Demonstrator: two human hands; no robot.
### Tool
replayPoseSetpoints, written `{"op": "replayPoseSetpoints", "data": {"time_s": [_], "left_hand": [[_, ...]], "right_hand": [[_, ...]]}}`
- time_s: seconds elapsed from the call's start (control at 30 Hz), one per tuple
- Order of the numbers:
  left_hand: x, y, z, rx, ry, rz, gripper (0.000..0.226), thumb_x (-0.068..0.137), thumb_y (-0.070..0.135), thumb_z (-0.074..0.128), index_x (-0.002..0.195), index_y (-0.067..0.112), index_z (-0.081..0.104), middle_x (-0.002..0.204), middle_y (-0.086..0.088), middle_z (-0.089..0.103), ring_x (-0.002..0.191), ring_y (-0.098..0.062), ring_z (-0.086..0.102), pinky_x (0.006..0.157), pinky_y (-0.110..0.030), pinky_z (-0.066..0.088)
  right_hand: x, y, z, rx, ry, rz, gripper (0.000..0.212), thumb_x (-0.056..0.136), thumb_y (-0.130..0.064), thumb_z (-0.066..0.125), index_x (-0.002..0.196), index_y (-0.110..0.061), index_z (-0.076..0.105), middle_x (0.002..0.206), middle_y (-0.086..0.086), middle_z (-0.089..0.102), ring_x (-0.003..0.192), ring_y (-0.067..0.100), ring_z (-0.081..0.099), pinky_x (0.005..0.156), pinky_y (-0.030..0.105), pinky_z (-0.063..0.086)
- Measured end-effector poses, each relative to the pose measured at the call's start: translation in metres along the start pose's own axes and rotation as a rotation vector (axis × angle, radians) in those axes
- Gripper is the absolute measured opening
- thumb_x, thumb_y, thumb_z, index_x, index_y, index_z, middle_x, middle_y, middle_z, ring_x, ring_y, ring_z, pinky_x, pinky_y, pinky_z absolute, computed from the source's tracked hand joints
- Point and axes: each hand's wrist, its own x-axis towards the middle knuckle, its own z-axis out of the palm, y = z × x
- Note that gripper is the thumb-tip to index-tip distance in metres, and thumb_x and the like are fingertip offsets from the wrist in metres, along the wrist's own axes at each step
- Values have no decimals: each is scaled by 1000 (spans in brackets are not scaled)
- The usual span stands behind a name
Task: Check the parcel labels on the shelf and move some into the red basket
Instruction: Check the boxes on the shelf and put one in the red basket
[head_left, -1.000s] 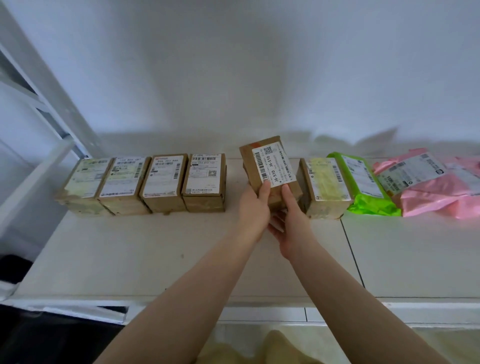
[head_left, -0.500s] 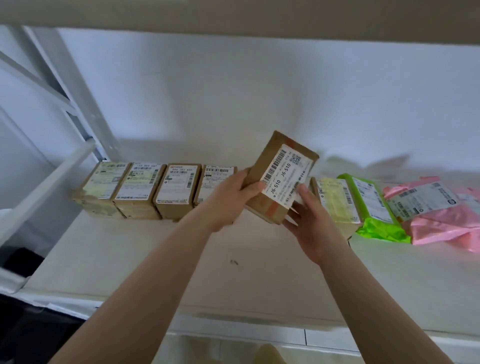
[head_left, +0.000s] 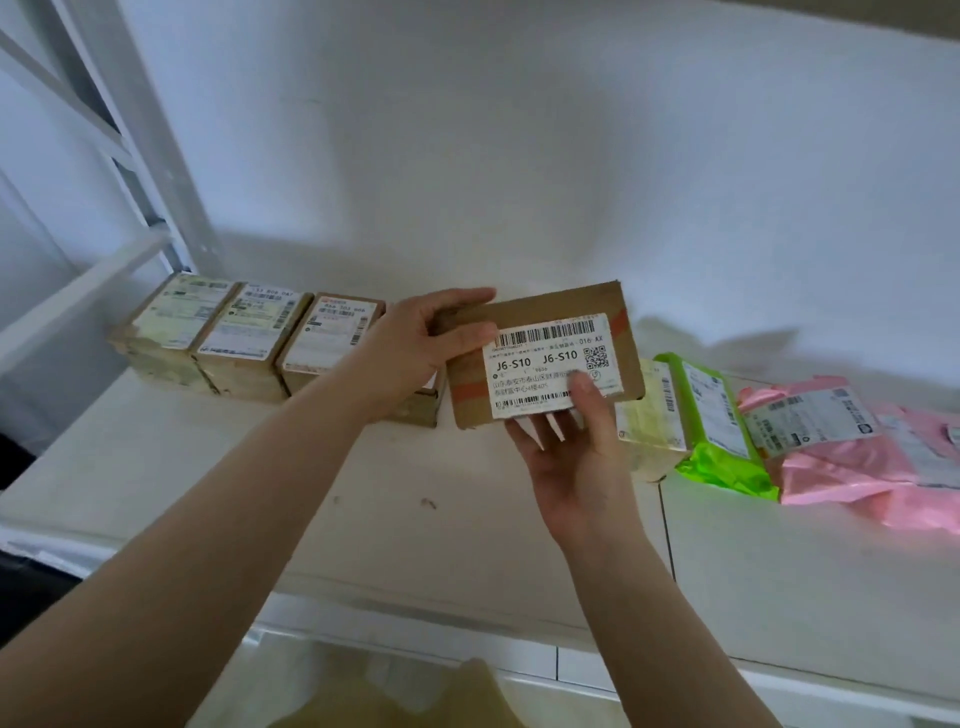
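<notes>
A white shelf (head_left: 260, 519) filled the view, with a row of brown boxes (head_left: 244, 338) lined up along its back at about ten o'clock and a green bag (head_left: 711, 415) and pink bags (head_left: 857, 447) lying at three o'clock. Both bare forearms reached up from six o'clock. Near the centre, raised above the shelf, a cardboard parcel (head_left: 540, 353) faced the camera, its white label (head_left: 550, 364) reading J6-S10. The left hand (head_left: 410, 348) gripped the parcel's nine-o'clock end, thumb on the front and fingers curled over the top edge. The right hand (head_left: 571, 457) supported it from below, palm up, thumb pressed on the label.
</notes>
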Motion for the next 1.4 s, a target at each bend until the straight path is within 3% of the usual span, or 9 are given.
{"op": "replayPoseSetpoints", "data": {"time_s": [0.1,0.2,0.47,0.57,0.83,1.07,1.17,1.33,1.4], "left_hand": [[-13,-2,9,-248,-57,-41,61,82,37,71,138,42,47,124,6,68,111,-10,66,102,-39,51],[-23,0,9,-322,-179,-57,87,69,43,81,142,52,33,132,7,63,120,-16,62,105,-50,44],[-34,21,13,-366,-204,31,107,58,34,88,147,48,30,130,-4,65,114,-24,66,87,-41,58],[-37,27,15,-323,-182,52,101,63,27,80,149,45,29,126,-6,67,113,-23,67,87,-40,58],[-46,31,26,-284,-180,14,100,64,27,77,150,41,28,123,-3,69,113,-21,67,85,-36,58],[-60,36,39,-270,-155,1,112,52,42,91,147,46,33,127,-3,67,116,-23,65,91,-40,56],[-69,34,47,-303,-121,2,102,60,28,83,148,44,33,126,-2,67,114,-22,66,88,-36,57],[-89,28,62,-339,-113,-5,99,57,29,86,144,42,39,125,0,68,114,-18,66,87,-34,57],[-97,29,68,-321,-132,-22,85,57,30,82,135,40,48,120,4,71,112,-14,67,86,-30,58]], "right_hand": [[-11,-1,3,31,-17,-70,92,63,-27,89,145,-23,48,138,12,63,126,28,61,105,52,49],[-27,-7,6,84,-55,-97,108,50,-33,96,145,-21,47,139,12,62,128,27,60,104,50,50],[-55,-24,5,96,-146,-124,92,51,-38,96,134,-29,57,138,7,63,120,19,65,95,42,56],[-58,-31,-3,57,-137,-112,101,51,-41,96,141,-27,52,137,4,64,122,19,63,98,46,54],[-68,-42,-19,43,-135,-86,102,54,-38,94,144,-20,50,130,4,67,122,21,63,101,43,53],[-77,-49,-33,45,-161,-78,96,55,-37,94,140,-22,54,129,3,68,121,20,63,102,44,52],[-81,-51,-38,31,-156,-60,99,50,-38,95,139,-23,55,127,4,69,119,20,65,99,42,54],[-92,-55,-48,-41,-112,-59,111,47,-44,95,145,-21,49,134,6,66,123,22,63,96,41,56],[-99,-58,-51,-94,-74,-83,112,46,-47,94,145,-22,48,134,5,66,123,21,63,98,42,55]]}}
